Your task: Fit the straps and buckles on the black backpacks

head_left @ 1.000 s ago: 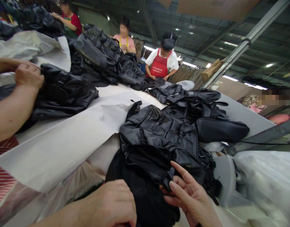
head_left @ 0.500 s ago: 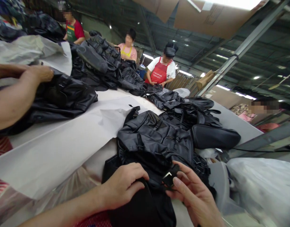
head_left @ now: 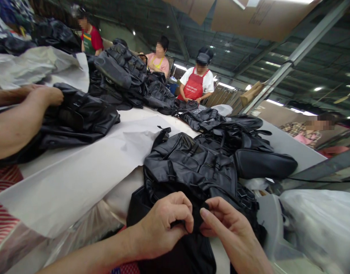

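A black leather-like backpack (head_left: pixel 189 160) with front pockets and buckled straps lies on the table in front of me. My left hand (head_left: pixel 171 222) is closed over its near part, fingers curled, and what they pinch is hidden. Close beside it on the right, my right hand (head_left: pixel 225 224) pinches a small black piece between thumb and fingers; the piece is mostly covered and too dark to make out. Black material of the bag hangs below both hands.
At the left, another person's arms (head_left: pixel 23 114) handle a black bag (head_left: pixel 80 118). White sheet material (head_left: pixel 78 171) crosses the table. More black bags (head_left: pixel 120 72) are piled behind, with people beyond. A translucent plastic bag (head_left: pixel 320 224) bulges at the right.
My left hand has moved right, nearer my right hand, and its fingers have curled in. The black piece with a pale edge in my right hand is now mostly hidden.
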{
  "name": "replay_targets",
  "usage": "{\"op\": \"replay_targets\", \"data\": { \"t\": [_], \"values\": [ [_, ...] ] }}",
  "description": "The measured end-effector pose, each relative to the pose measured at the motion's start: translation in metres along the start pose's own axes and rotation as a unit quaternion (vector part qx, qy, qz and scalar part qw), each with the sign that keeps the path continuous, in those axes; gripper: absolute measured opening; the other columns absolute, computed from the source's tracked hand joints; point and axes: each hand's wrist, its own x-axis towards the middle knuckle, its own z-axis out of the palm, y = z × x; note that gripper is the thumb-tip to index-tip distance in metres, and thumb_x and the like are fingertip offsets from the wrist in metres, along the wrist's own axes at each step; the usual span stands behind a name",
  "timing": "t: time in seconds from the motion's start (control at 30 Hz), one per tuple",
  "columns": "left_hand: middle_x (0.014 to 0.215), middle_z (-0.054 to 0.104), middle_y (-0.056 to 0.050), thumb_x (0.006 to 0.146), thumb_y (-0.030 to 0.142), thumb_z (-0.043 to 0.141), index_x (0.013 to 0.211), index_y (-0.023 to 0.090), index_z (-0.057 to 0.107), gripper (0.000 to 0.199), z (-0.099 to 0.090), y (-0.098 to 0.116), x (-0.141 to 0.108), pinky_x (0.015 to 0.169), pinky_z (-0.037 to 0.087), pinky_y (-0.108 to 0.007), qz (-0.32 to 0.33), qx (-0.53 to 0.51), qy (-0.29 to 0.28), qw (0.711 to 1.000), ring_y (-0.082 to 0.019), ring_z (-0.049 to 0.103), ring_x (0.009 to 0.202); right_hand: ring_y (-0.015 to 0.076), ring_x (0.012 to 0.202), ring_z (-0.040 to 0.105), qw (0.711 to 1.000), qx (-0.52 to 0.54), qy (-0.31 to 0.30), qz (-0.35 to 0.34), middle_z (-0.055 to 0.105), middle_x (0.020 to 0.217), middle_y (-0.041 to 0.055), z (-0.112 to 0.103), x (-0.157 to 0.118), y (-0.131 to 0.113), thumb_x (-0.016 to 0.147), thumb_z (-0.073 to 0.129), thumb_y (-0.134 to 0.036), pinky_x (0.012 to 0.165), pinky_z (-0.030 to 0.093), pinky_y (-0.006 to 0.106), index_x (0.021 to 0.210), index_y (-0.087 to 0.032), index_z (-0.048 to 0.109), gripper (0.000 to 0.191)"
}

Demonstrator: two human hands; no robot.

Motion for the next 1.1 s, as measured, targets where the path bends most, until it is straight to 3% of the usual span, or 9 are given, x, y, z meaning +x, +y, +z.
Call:
{"op": "replay_targets", "data": {
  "t": [0.2, 0.33, 0.43, 0.53, 0.63, 0.73, 0.83, 0.97, 1.1],
  "values": [
    [0.088, 0.057, -0.002, 0.073, -0.008, 0.058, 0.071, 0.014, 0.063, 0.023, -0.007, 0.000, 0.002, 0.075, 0.044, -0.019, 0.028, 0.015, 0.009, 0.999, -0.011, 0.056, 0.083, 0.0159, 0.071, 0.064, 0.996, 0.054, -0.043, 0.059, 0.064, 0.073, -0.0010, 0.000, 0.002, -0.001, 0.073, 0.075, -0.058, 0.064, 0.054, 0.028, 0.094, -0.022, 0.055, 0.046],
    [0.083, 0.056, -0.002, 0.078, -0.004, 0.057, 0.071, 0.014, 0.063, 0.021, -0.014, 0.009, 0.012, 0.071, 0.045, -0.019, 0.081, 0.051, 0.013, 0.995, -0.011, 0.056, 0.079, 0.0146, 0.070, 0.059, 0.995, -0.026, -0.082, -0.041, 0.060, 0.076, -0.0042, 0.002, 0.003, -0.009, 0.078, 0.073, -0.046, 0.065, 0.050, 0.028, 0.130, -0.029, 0.047, 0.061],
    [0.080, 0.059, -0.003, 0.085, 0.001, 0.055, 0.072, 0.015, 0.063, 0.020, -0.017, 0.018, 0.016, 0.070, 0.047, -0.020, 0.143, 0.078, 0.016, 0.987, -0.012, 0.057, 0.077, 0.0154, 0.071, 0.056, 0.969, -0.189, -0.123, -0.102, 0.060, 0.078, -0.0009, -0.003, 0.003, -0.023, 0.084, 0.064, -0.042, 0.065, 0.045, 0.028, 0.119, -0.027, 0.063, 0.038],
    [0.078, 0.061, -0.004, 0.088, 0.003, 0.055, 0.074, 0.016, 0.062, 0.020, -0.015, 0.024, 0.016, 0.069, 0.049, -0.020, 0.172, 0.094, 0.021, 0.980, -0.012, 0.058, 0.076, 0.0196, 0.098, 0.057, 0.939, -0.258, -0.179, -0.143, 0.061, 0.102, 0.0030, -0.010, 0.006, -0.036, 0.088, 0.062, -0.039, 0.088, 0.044, 0.032, 0.100, -0.028, 0.071, 0.019],
    [0.079, 0.062, -0.004, 0.088, 0.003, 0.054, 0.074, 0.015, 0.062, 0.020, -0.012, 0.028, 0.015, 0.069, 0.050, -0.019, 0.190, 0.096, 0.024, 0.977, -0.011, 0.058, 0.075, 0.0198, 0.113, 0.050, 0.932, -0.201, -0.266, -0.143, 0.056, 0.116, 0.0028, -0.013, 0.011, -0.038, 0.089, 0.063, -0.040, 0.100, 0.037, 0.032, 0.092, -0.025, 0.068, 0.016],
    [0.079, 0.061, -0.004, 0.090, 0.004, 0.052, 0.075, 0.015, 0.061, 0.021, -0.008, 0.029, 0.015, 0.067, 0.049, -0.019, 0.197, 0.089, 0.026, 0.976, -0.011, 0.058, 0.074, 0.0146, 0.087, 0.053, 0.941, -0.062, -0.324, -0.068, 0.058, 0.091, -0.0005, -0.012, 0.014, -0.029, 0.090, 0.061, -0.047, 0.079, 0.042, 0.026, 0.095, -0.022, 0.064, 0.026],
    [0.082, 0.061, -0.003, 0.087, 0.003, 0.054, 0.078, 0.015, 0.060, 0.017, -0.004, 0.029, 0.015, 0.068, 0.048, -0.019, 0.153, 0.081, 0.003, 0.985, -0.011, 0.058, 0.076, 0.0122, 0.075, 0.050, 0.953, -0.025, -0.299, -0.035, 0.058, 0.080, -0.0030, -0.015, 0.010, -0.021, 0.084, 0.067, -0.051, 0.071, 0.039, 0.023, 0.088, -0.020, 0.067, 0.031],
    [0.088, 0.062, -0.001, 0.081, 0.002, 0.057, 0.095, 0.016, 0.057, 0.021, 0.001, 0.030, 0.010, 0.071, 0.047, -0.023, -0.018, 0.103, -0.046, 0.994, -0.013, 0.059, 0.078, 0.0123, 0.069, 0.051, 0.966, -0.081, -0.246, -0.017, 0.060, 0.074, -0.0022, -0.033, -0.001, -0.022, 0.078, 0.071, -0.048, 0.065, 0.040, 0.023, 0.082, -0.019, 0.069, 0.030],
    [0.089, 0.066, -0.004, 0.085, 0.016, 0.064, 0.092, 0.016, 0.060, 0.009, 0.018, 0.030, 0.001, 0.067, 0.044, -0.029, -0.098, 0.255, -0.205, 0.940, -0.019, 0.061, 0.078, 0.0118, 0.060, 0.060, 0.985, -0.082, -0.147, 0.031, 0.060, 0.068, -0.0038, -0.060, -0.010, -0.021, 0.075, 0.075, -0.047, 0.059, 0.046, 0.023, 0.077, -0.019, 0.063, 0.030]
  ]
}}
